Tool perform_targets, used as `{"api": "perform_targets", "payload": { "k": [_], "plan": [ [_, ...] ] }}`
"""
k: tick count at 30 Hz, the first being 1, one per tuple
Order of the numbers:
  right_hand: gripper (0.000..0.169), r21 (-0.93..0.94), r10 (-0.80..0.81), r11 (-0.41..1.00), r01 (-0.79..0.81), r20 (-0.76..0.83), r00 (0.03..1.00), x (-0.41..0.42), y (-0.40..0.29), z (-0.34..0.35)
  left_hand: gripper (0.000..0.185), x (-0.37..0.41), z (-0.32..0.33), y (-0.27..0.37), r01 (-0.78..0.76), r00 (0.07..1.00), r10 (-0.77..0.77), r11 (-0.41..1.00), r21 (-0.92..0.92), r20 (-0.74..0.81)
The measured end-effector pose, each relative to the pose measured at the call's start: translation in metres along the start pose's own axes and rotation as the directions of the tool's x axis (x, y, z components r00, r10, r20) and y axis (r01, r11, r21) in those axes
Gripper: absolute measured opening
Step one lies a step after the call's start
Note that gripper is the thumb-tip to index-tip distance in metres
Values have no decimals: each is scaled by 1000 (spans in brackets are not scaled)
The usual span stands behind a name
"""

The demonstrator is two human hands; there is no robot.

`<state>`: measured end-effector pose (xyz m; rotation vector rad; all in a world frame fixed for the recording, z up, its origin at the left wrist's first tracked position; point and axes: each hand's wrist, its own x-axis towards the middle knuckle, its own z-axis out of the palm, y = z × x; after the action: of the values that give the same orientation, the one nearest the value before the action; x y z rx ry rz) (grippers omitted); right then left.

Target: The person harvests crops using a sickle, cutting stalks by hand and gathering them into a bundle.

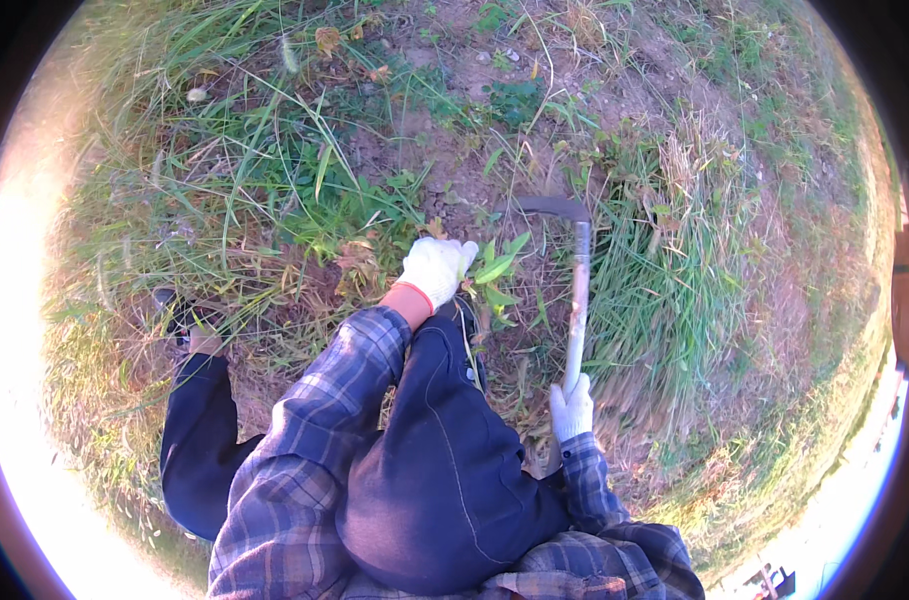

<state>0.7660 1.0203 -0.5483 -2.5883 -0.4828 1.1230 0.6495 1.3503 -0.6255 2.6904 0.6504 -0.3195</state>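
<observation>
My left hand (435, 266), in a white knit glove with a red cuff edge, is closed in a fist just beyond my bent knee. A leafy green weed (495, 268) pokes out of the fist on the right, its stem trailing down beside my shoe. My right hand (572, 407), gloved too, grips the long handle (579, 300) of a sickle. The curved, dark sickle blade (548, 205) points left, over bare soil and short weeds, apart from my left hand.
Tall grass and weeds (297, 172) grow ahead and to the left. A thick heap of long green grass (664, 262) lies right of the sickle. Brown soil (454, 161) shows between the plants. My left shoe (175, 309) rests among dry grass.
</observation>
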Motion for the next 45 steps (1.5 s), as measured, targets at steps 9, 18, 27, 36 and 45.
{"api": "perform_targets", "payload": {
  "k": [9, 18, 27, 36, 45],
  "plan": [
    [35, 69, 9, 998, -4, -71, 997, -16, -2, -8, 39, 41, -7, 13, -124, 981, 150, 973, 195, -125],
    [31, 165, 70, 985, -46, -141, 988, -2, 19, -14, 39, 28, 36, 39, 609, 590, -792, 308, -731, 158],
    [37, -54, -43, 997, 52, 153, 987, -20, -15, -16, 31, 1, 51, -5, 292, 952, -212, 848, -443, 221],
    [32, -114, 116, 990, -88, 269, 956, -93, -61, -100, 29, -14, -24, 11, 220, 975, -201, 942, -253, 96],
    [18, 388, 68, 916, -104, 107, 992, -83, -69, -119, 40, -180, -172, -65, 346, 451, -882, 314, -884, -136]
  ]
}}
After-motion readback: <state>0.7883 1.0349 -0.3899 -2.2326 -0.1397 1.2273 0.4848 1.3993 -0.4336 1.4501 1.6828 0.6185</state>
